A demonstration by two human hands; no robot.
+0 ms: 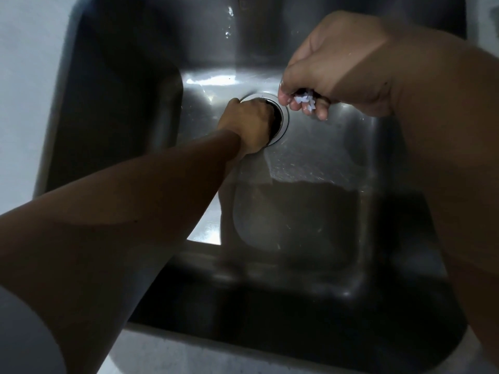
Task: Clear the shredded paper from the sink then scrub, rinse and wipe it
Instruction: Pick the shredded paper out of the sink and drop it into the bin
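Shredded paper sits bunched in your right hand, fingers curled round it to keep it clear; your left hand digs at the drain of the sink, fingers hidden, grip unclear.

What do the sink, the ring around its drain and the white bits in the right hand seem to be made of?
Sink: probably stainless steel, brushed; grey with streaky glare and fine scratches.
Drain ring: polished metal, it seems; brighter rim.
White bits in the right hand: likely paper; thin, torn scraps.
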